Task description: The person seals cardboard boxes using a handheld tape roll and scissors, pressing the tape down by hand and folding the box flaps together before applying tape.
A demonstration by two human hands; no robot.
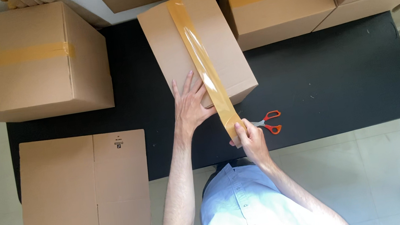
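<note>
box: cardboard box (177, 52) is sitting on the black bench (323, 82), centre of view; its long axis is running from the far edge toward the person, tilted so the near end is leaning to the person's right; near corner is lying just past the left hand
tape: yellowish tape strip (196, 49) is running down the top of the box along that long axis, over the near edge and on past it; free end is hanging off toward the person's right hand, same diagonal as the box
left hand: left hand (189, 106) is lying flat on the box top near its closer end, fingers spread wide and pointing away from the person; pressing just beside the tape, gripping nothing
right hand: right hand (251, 139) is pinching the loose tape end between thumb and fingers, off the box, above the bench's near edge; closed on the tape
scissors: orange-handled scissors (268, 122) are lying on the bench just beside the right hand, handles pointing right; blades are partly hidden behind the hand
surroundings: taped box (16, 64) is sitting at far left; flattened carton (83, 184) is overhanging the bench's near left end; more taped boxes (278, 1) are standing far right, well apart from the hands
</note>
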